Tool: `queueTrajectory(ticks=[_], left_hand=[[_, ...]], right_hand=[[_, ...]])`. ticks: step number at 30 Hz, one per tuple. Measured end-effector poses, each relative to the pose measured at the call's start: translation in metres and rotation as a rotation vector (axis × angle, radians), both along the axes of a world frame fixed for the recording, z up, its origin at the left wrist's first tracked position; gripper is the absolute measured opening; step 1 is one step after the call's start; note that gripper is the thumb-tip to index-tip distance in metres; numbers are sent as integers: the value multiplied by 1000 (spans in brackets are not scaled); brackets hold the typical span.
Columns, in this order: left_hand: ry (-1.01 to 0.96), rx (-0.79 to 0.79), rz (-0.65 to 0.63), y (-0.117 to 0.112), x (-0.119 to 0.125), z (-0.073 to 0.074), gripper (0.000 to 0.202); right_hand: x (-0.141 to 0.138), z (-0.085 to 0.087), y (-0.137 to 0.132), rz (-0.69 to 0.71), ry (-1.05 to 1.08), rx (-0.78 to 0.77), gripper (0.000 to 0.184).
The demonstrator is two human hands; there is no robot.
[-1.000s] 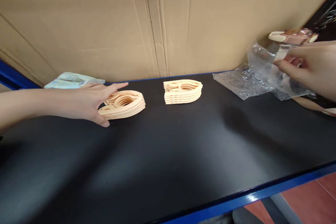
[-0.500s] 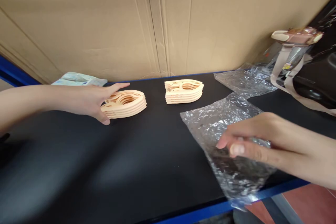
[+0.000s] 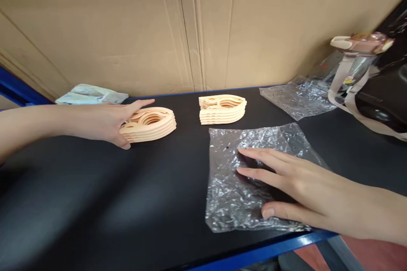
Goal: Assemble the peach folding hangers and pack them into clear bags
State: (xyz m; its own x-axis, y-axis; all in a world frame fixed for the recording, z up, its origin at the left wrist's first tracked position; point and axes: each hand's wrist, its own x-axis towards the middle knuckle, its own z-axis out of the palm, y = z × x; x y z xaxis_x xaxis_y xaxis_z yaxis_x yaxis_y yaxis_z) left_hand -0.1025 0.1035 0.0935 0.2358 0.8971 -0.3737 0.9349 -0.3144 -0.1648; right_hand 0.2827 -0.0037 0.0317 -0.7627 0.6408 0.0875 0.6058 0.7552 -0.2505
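Note:
My left hand (image 3: 104,123) is wrapped round the left end of a stack of peach folding hangers (image 3: 159,129), thumb at the near side and forefinger at the far side. Its other fingers are partly hidden. A second, similar hanger stack (image 3: 224,115) lies a little to the right, untouched. At the front right, my right hand (image 3: 292,182) is spread out flat over a clear plastic bag (image 3: 222,194), its fingers apart. The bag lies flat and wrinkled near the front edge of the black tabletop (image 3: 149,203).
Another clear plastic bag (image 3: 286,95) lies at the back right, beside a drink bottle (image 3: 362,46) with a beige strap. A pale blue-white soft packet (image 3: 92,93) rests behind my left hand. Cardboard (image 3: 127,29) stands along the back, and a blue rim (image 3: 263,254) edges the table.
My right hand has opened from a pinch and spread over the near bag, which has shifted left and now lies flatter. My left hand stays at the left hanger stack.

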Motion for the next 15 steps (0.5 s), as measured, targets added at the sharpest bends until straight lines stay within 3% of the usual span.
queueTrajectory(ticks=[5, 9, 13, 15], left_hand=[[-2, -3, -10, 1, -4, -2, 106], [-16, 0, 4, 5, -13, -5, 108], [-179, 51, 14, -3, -15, 0, 120], [-266, 168, 39, -17, -2, 3, 114]], right_hand=[[3, 10, 9, 31, 48, -8, 50], [28, 12, 22, -70, 127, 83, 39], [53, 4, 28, -163, 164, 100, 28], [61, -4, 28, -178, 162, 111, 24]])
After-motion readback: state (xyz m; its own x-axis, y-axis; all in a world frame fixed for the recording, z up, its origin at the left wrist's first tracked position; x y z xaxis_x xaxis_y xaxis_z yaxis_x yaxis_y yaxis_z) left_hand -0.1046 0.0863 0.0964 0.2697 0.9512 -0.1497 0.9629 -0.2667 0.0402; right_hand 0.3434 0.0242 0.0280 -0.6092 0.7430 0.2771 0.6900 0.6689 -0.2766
